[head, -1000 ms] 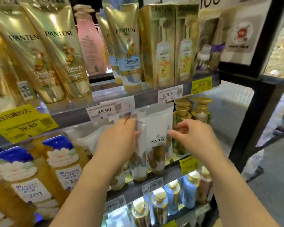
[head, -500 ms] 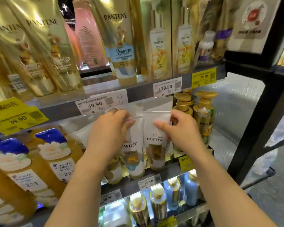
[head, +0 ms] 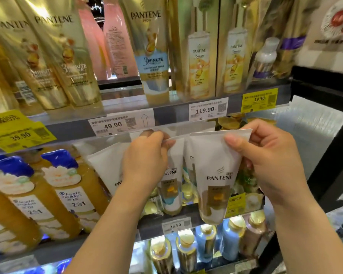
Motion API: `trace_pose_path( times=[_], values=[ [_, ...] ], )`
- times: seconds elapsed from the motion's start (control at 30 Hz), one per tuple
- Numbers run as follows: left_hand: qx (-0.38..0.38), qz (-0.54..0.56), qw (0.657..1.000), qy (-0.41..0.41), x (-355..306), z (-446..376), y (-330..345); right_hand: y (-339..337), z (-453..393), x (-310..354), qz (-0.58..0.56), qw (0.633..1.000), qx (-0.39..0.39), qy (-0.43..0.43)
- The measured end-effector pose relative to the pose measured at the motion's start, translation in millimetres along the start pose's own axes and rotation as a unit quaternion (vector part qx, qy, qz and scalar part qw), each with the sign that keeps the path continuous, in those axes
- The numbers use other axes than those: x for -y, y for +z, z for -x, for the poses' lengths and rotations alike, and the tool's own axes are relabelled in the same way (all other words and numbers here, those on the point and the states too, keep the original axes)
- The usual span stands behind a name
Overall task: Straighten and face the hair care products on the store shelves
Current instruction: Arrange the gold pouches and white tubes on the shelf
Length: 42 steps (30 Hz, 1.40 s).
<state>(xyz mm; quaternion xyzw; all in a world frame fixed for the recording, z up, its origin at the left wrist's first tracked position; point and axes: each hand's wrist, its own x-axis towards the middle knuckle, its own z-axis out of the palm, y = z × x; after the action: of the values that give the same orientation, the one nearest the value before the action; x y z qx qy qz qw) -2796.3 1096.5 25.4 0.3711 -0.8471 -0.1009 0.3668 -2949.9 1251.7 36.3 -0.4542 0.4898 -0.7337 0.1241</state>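
1. Store shelves [head: 166, 113] of hair products carry price tags along their edges.
2. Right hand [head: 273, 165] pinches the crimped top of a white Pantene squeeze tube [head: 214, 175], thumb in front, cap hanging below the fingers.
3. Left hand [head: 145, 163] pinches a neighbouring white tube's top [head: 174, 175] just beside it.
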Motion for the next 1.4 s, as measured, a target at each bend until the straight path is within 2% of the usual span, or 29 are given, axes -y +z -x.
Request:
trace_pose_path(
  times=[0.2,0.37,0.47,0.6,0.7,0.83,1.03,1.17,1.4],
  values=[
    [-0.001,-0.01,1.0,0.013,-15.4,-8.1,10.9,4.9,-3.0,-11.7,-0.028,0.996,0.074,0.034],
    [0.073,0.05,0.996,-0.003,-3.1,-6.5,-4.3,20.4,-3.1,-26.4,-0.053,0.989,0.123,0.057],
    [0.054,0.048,0.997,-0.01,7.1,3.8,-21.4,36.2,-3.2,-33.7,-0.062,0.988,0.131,0.055],
    [0.024,0.043,0.996,-0.073,24.6,18.4,-42.1,58.8,1.9,-43.7,-0.072,0.986,0.139,0.054],
    [-0.032,-0.01,0.998,-0.056,31.3,29.9,-56.4,71.3,4.8,-50.5,-0.072,0.986,0.139,0.06],
    [-0.061,-0.05,0.995,-0.068,39.7,36.4,-59.4,84.1,5.4,-54.1,-0.038,0.988,0.144,0.038],
    [-0.052,-0.086,0.991,-0.089,39.4,42.0,-58.9,95.4,4.7,-62.2,0.077,0.984,0.153,0.043],
    [-0.061,-0.116,0.988,-0.086,39.6,46.7,-57.7,99.4,1.9,-64.7,0.089,0.985,0.141,0.036],
    [-0.114,-0.086,0.985,-0.101,42.4,56.3,-63.4,109.7,-0.7,-59.0,0.234,0.964,0.12,-0.041]
  ],
)
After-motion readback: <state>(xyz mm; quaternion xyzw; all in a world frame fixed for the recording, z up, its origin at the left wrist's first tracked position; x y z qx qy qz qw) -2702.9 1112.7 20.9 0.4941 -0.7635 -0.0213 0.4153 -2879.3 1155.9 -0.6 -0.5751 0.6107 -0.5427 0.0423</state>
